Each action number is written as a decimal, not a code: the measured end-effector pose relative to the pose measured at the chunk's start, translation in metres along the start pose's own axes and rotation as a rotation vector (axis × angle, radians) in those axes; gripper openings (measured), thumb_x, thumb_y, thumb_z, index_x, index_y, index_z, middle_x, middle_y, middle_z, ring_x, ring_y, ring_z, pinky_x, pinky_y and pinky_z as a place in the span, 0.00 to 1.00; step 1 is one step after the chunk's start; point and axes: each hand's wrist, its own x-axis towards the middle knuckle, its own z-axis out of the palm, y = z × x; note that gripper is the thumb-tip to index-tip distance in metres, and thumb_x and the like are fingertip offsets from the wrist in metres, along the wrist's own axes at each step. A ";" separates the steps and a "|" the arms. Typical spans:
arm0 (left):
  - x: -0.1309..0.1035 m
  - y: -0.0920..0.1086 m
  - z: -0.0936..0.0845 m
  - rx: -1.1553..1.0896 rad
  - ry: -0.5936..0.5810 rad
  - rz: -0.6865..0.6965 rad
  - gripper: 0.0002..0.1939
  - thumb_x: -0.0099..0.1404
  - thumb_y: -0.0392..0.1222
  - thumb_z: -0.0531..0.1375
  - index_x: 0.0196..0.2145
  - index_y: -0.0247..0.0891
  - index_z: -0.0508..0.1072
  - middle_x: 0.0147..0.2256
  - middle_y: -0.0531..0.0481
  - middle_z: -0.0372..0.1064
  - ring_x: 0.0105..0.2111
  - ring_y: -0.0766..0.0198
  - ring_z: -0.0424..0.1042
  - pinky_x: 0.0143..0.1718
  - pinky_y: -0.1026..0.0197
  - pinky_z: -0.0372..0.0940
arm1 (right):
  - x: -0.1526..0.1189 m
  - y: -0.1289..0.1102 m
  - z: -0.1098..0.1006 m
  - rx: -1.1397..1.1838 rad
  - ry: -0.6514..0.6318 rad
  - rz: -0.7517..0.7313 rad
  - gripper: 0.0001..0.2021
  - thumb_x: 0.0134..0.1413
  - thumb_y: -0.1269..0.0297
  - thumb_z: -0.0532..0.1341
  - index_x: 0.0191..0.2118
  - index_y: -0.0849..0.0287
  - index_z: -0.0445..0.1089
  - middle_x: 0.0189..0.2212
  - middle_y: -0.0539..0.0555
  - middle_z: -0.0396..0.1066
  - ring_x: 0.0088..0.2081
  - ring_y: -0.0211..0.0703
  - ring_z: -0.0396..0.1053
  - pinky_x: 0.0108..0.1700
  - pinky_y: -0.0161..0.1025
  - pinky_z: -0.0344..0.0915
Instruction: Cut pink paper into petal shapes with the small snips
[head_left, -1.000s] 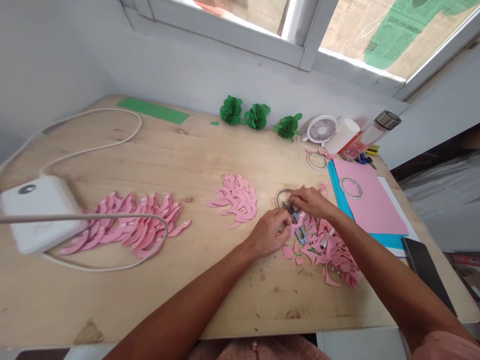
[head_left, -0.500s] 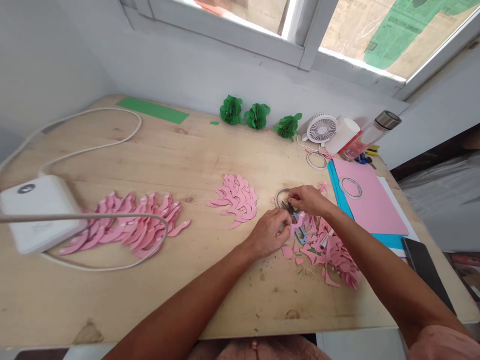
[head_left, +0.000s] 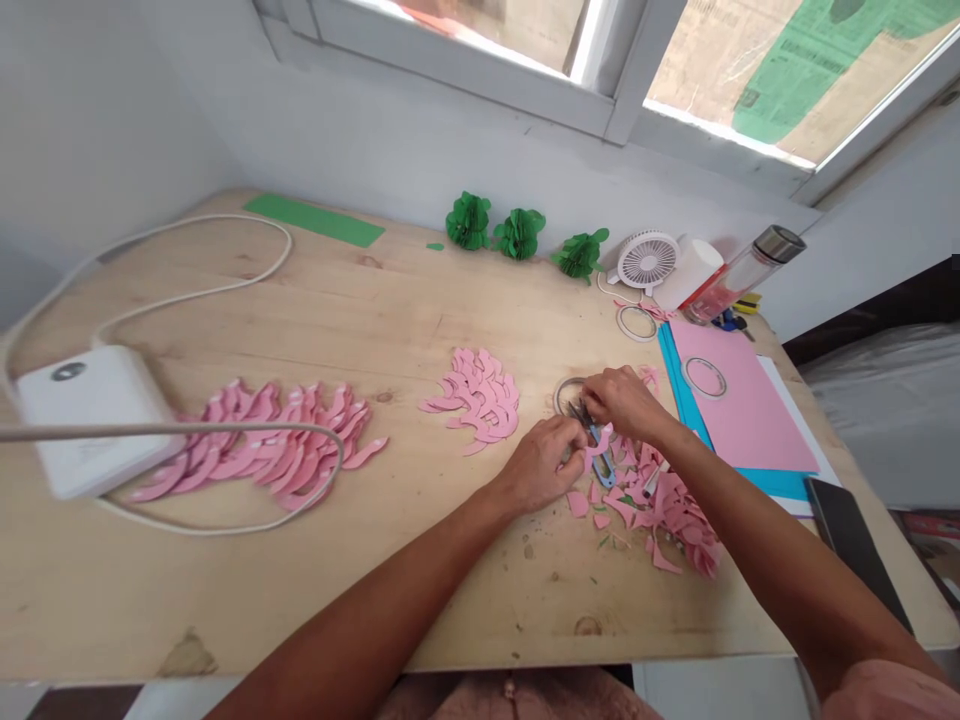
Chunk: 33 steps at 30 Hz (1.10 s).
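Between the thumb and fingers of my left hand is a curved pink paper strip. My right hand is just beyond it with fingertips pinched together; what they hold, if anything, is too small to make out. Below both hands lie scissors with light blue handles, partly covered by the paper. A tape roll rests flat behind the fingers, half hidden. Pink paper scraps are heaped under my right forearm. To the left sits a small pile of wavy pink strips.
A larger row of pink strips lies by a white power bank and its cable. Green paper pompoms, a small fan and a bottle stand along the wall. Coloured sheets and a phone are at right.
My view has shifted slightly, so things on the table appear a little further right. Both hands keep nearly the same pose over the scissors.
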 end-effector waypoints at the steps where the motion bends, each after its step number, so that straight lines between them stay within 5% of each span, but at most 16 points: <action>1: 0.000 0.000 0.000 -0.002 -0.001 -0.001 0.03 0.55 0.33 0.52 0.28 0.39 0.63 0.35 0.48 0.68 0.38 0.61 0.68 0.43 0.58 0.62 | -0.001 0.002 0.001 0.020 0.034 0.003 0.12 0.54 0.68 0.50 0.26 0.61 0.69 0.27 0.57 0.72 0.30 0.41 0.65 0.33 0.37 0.46; 11: 0.000 0.001 -0.001 -0.019 -0.008 -0.011 0.03 0.56 0.33 0.51 0.29 0.39 0.63 0.36 0.48 0.69 0.39 0.61 0.68 0.43 0.57 0.62 | -0.005 0.009 0.006 0.363 0.033 0.047 0.11 0.52 0.65 0.53 0.25 0.59 0.69 0.20 0.49 0.68 0.23 0.35 0.60 0.27 0.33 0.46; 22: 0.000 0.001 0.000 -0.038 0.001 -0.004 0.03 0.56 0.33 0.51 0.29 0.38 0.63 0.36 0.47 0.68 0.39 0.61 0.68 0.43 0.57 0.62 | 0.000 0.001 0.010 0.369 0.020 0.177 0.07 0.44 0.68 0.55 0.23 0.58 0.69 0.18 0.48 0.66 0.21 0.35 0.58 0.24 0.34 0.44; 33: 0.000 0.002 -0.001 -0.032 -0.003 -0.017 0.04 0.56 0.33 0.52 0.29 0.39 0.63 0.36 0.48 0.69 0.39 0.61 0.68 0.43 0.56 0.62 | -0.003 0.002 0.011 0.306 0.069 0.119 0.06 0.45 0.70 0.55 0.22 0.59 0.67 0.19 0.49 0.66 0.22 0.35 0.57 0.26 0.33 0.44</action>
